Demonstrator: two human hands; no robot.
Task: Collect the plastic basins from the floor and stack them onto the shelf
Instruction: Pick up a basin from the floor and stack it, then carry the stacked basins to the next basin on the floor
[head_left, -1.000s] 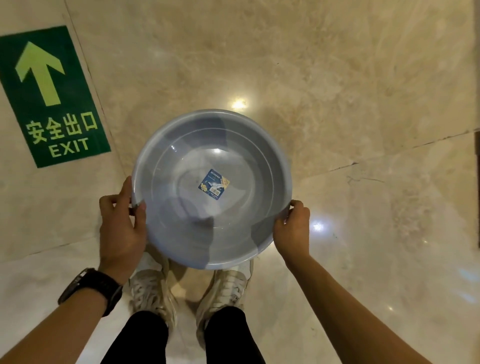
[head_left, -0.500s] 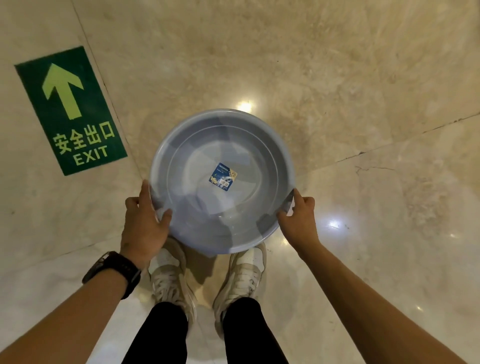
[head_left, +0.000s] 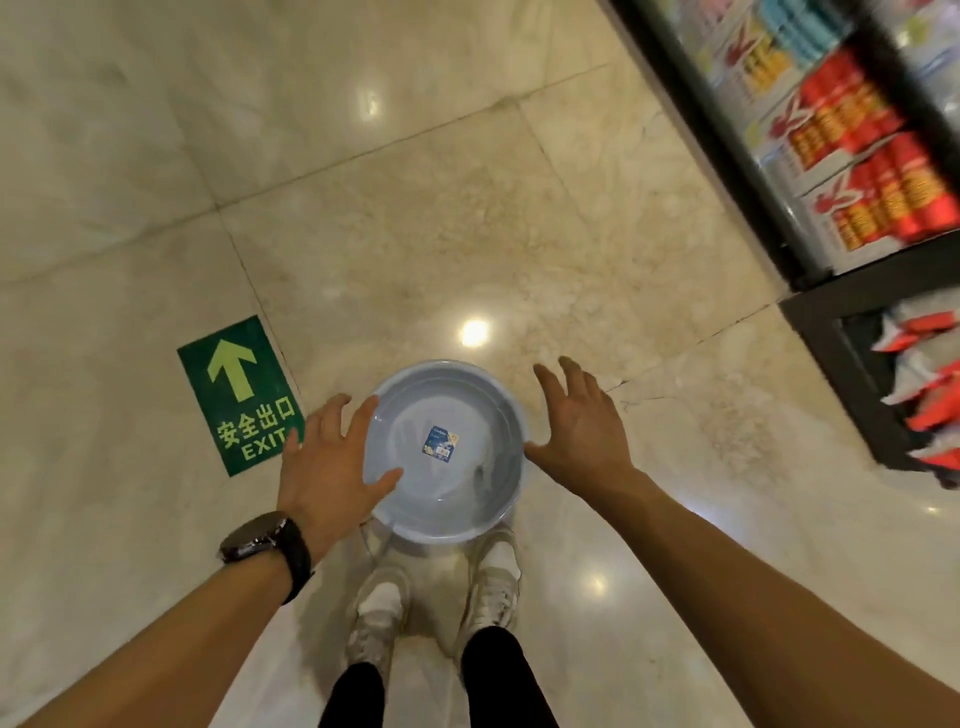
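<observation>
Round pale-grey plastic basin (head_left: 467, 499) stands upright on the polished marble floor (head_left: 467, 234), just ahead of the white shoes (head_left: 384, 608). It lies squarely between the left hand (head_left: 332, 462) and right hand (head_left: 582, 431). Both have fingers spread and grip nothing (left overlaps the rim; contact unclear).

you look down at a pale blue-grey basin (head_left: 452, 501) by the toes of your white shoes (head_left: 382, 613) on the marble floor (head_left: 415, 218); a small blue label (head_left: 440, 442) sits in its bottom. your left hand (head_left: 332, 462), with a dark watch (head_left: 262, 538) at the wrist, spreads flat over the basin's left rim. your right hand (head_left: 582, 426) is spread just beside the right rim. whether either touches it is unclear. a green exit sign (head_left: 239, 395) lies to the left, and a black shelf (head_left: 727, 156) of red packs (head_left: 857, 156) stands at the upper right.
</observation>
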